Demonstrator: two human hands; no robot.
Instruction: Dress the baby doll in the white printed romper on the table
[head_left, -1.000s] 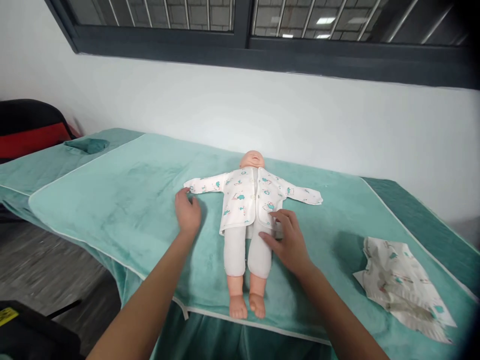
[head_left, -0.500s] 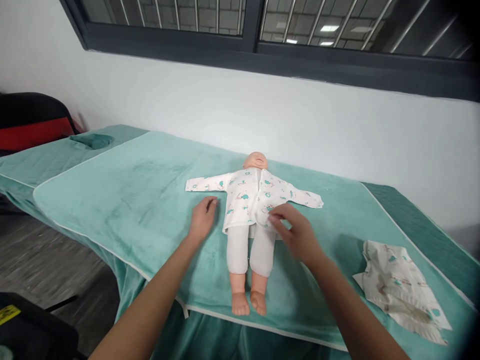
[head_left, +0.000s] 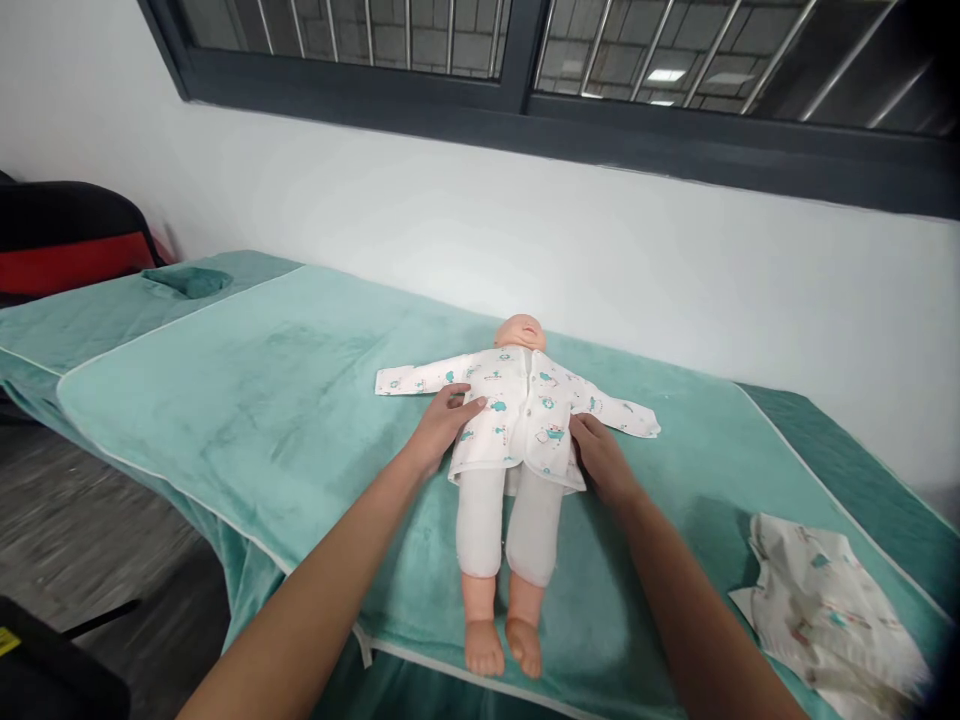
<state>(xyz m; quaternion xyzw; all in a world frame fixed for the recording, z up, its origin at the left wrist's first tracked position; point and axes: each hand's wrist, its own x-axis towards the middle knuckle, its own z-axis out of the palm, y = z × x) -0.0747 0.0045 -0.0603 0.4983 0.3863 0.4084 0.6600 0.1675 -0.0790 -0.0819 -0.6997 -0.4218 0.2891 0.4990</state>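
Observation:
A baby doll (head_left: 484, 645) lies on its back in a white long-sleeved shirt (head_left: 491, 435) with green and pink prints, its arms spread out. White padded coverings (head_left: 480, 525) wrap its legs down to the ankles, leaving the feet bare. At the shirt's left side rests my left hand (head_left: 441, 430), thumb and fingertips touching the cloth with a gap between them. My right hand (head_left: 606, 462) lies against the shirt's right side, its fingers loosely extended and partly hidden at the shirt's edge. The shirt front hangs together along the middle; I cannot tell whether it is fastened.
Green plush cloth (head_left: 262, 390) covers the bed, which meets a white wall (head_left: 360, 200). A crumpled printed cloth item (head_left: 832, 610) with brownish stains lies at the right. A black and red chair (head_left: 71, 245) stands far left, and a black object (head_left: 56, 665) at the lower left.
Both hands have moved onto the sides of the shirt: the left one in from beside it, the right one from the lower front out to its side edge. The view has shifted slightly.

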